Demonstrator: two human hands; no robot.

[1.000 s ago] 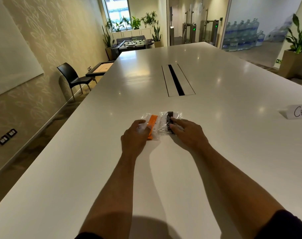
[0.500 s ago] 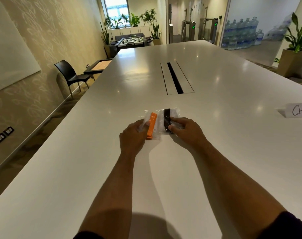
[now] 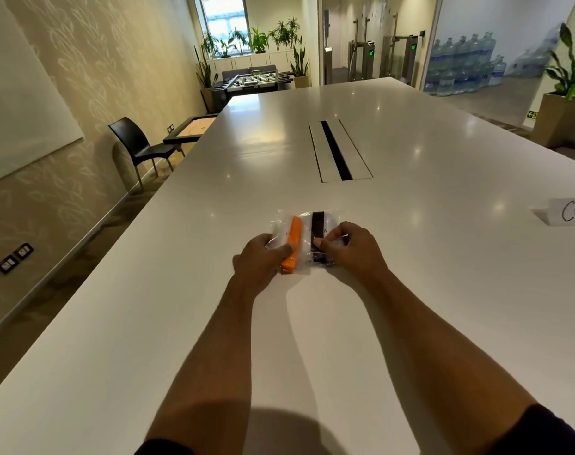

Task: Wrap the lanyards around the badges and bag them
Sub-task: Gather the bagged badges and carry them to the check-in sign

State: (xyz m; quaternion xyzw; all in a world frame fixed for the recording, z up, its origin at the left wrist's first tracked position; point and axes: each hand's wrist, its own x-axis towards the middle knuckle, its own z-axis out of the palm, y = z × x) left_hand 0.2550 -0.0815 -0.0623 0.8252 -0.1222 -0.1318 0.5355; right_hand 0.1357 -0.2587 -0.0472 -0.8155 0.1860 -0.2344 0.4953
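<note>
Two small clear bags lie side by side on the white table. The left bag holds a badge wrapped in an orange lanyard; the right bag holds a badge wrapped in a black lanyard. My left hand grips the left bag, with its thumb on the orange lanyard and fingers curled over the bag's left edge. My right hand pinches the right bag, thumb on the black lanyard and fingers curled over its right side. Both bags rest on the table.
A cable slot is set into the table beyond the bags. A folded paper name card stands at the right edge of view. A black chair and a low side table stand left of the table.
Both hands have curled their fingers more tightly around the two bags. The bags stay in about the same spot on the table.
</note>
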